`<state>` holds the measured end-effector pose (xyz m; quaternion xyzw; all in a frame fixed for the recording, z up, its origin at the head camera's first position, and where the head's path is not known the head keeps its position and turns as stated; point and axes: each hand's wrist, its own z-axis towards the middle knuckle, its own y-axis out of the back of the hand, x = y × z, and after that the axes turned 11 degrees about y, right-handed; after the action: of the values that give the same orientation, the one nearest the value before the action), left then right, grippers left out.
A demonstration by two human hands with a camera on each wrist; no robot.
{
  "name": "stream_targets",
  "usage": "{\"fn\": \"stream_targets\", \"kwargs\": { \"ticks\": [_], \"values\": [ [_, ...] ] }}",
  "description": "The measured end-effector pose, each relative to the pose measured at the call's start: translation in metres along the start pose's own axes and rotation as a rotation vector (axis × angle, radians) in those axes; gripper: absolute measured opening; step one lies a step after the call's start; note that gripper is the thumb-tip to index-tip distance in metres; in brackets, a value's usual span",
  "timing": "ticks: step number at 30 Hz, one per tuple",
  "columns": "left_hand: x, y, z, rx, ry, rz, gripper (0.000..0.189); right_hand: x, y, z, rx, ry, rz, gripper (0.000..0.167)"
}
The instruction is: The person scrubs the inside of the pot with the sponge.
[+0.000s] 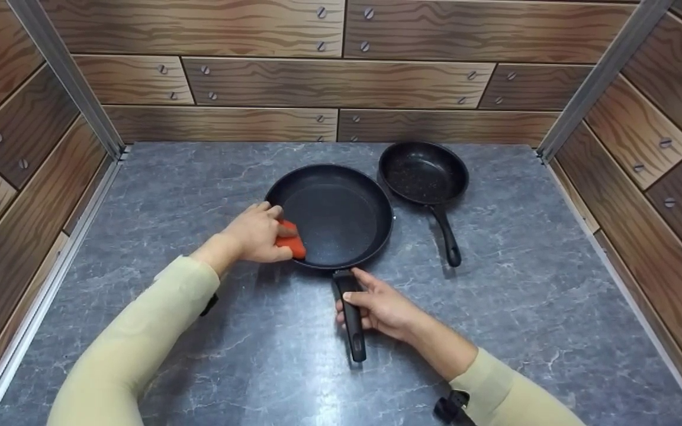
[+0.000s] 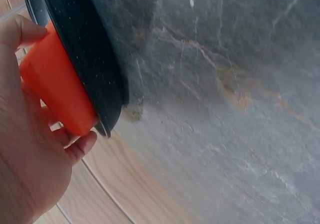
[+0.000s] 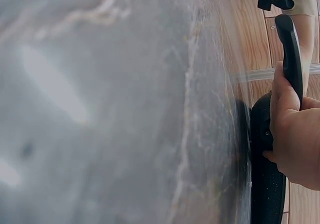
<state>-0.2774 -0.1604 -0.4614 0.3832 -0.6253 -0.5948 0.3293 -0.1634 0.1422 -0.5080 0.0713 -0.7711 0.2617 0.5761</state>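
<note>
A large black frying pan (image 1: pixel 335 213) rests on the grey marbled table, its handle pointing toward me. My left hand (image 1: pixel 258 234) grips an orange-red sponge-like block (image 1: pixel 292 241) at the pan's left front rim. In the left wrist view, the block (image 2: pixel 57 82) lies against the pan's speckled side (image 2: pixel 95 59), with thumb and fingers of the left hand (image 2: pixel 35 149) around it. My right hand (image 1: pixel 385 305) holds the pan's black handle (image 1: pixel 353 331), thumb on top and fingers beneath. The right wrist view shows the right hand (image 3: pixel 297 139) around that handle (image 3: pixel 291 54).
A smaller black frying pan (image 1: pixel 424 174) sits behind and to the right of the large one, its handle (image 1: pixel 447 236) angled toward me. Wood-patterned walls (image 1: pixel 341 83) close off the back and both sides of the table (image 1: pixel 524 284), with metal posts (image 1: pixel 601 77) at the corners.
</note>
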Motion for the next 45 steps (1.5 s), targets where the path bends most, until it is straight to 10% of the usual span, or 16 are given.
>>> {"fn": "stream_targets", "kwargs": {
  "ticks": [13,45],
  "values": [
    [-0.021,-0.011,-0.006,-0.093,-0.101,-0.154,0.055,-0.001,0.001,0.001,0.004,-0.003,0.003,0.089],
    [-0.068,-0.024,0.014,0.022,-0.076,-0.294,0.061,0.002,0.000,0.000,0.035,-0.013,0.003,0.082]
  ]
}}
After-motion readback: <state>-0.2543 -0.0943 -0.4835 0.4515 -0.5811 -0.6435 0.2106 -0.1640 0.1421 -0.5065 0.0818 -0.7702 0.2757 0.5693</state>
